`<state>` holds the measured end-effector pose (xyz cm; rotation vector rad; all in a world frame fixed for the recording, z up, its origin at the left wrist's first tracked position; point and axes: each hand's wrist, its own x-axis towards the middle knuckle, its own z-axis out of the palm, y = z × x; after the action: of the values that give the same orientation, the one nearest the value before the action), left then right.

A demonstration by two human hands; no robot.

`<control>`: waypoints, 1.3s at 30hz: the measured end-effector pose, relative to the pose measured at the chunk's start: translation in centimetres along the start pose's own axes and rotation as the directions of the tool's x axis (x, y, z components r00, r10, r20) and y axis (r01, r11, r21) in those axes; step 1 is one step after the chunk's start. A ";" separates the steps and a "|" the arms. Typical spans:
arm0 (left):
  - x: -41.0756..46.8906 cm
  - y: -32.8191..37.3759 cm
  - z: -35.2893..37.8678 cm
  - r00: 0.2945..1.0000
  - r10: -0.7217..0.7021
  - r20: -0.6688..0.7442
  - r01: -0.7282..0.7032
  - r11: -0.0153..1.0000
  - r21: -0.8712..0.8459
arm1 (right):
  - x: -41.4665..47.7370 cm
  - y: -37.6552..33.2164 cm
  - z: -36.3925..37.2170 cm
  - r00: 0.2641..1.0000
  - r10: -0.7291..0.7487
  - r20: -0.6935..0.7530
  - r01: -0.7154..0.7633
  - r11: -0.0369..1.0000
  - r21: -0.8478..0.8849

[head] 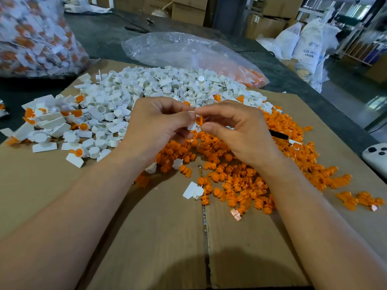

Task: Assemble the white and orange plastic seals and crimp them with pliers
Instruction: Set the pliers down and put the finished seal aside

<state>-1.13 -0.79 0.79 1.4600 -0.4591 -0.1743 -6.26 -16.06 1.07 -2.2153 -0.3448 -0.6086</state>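
Heaps of white housings (146, 88) and orange inserts (247, 176) apparently ring both hands.

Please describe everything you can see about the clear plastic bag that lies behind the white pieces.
The clear plastic bag is thin, crinkled film, lying slumped and mostly flat on the dark table, just past the far edge of the cardboard sheet. Its right end holds some orange pieces; the rest looks nearly empty. The pile of white pieces lies against its near side. Neither hand touches it.

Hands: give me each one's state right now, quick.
Left hand: closed, pinching a white seal piece.
Right hand: closed, fingertips pinching an orange insert against that white piece.
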 end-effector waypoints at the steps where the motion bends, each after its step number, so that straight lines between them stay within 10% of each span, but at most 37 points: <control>1: 0.0 0.0 0.0 1.000 0.002 0.002 -0.002 1.000 0.003 | 0.0 0.0 0.0 1.000 0.001 -0.002 -0.001 1.000 0.003; 39: 0.4 0.2 -0.5 0.954 -0.264 0.145 0.289 0.937 -0.194 | 0.1 -0.5 0.4 0.969 0.224 0.102 -0.245 0.926 0.287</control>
<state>-0.62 -0.43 1.05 1.3018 -0.3154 -0.5223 -6.25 -15.44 1.18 -1.9504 -0.1862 -0.3278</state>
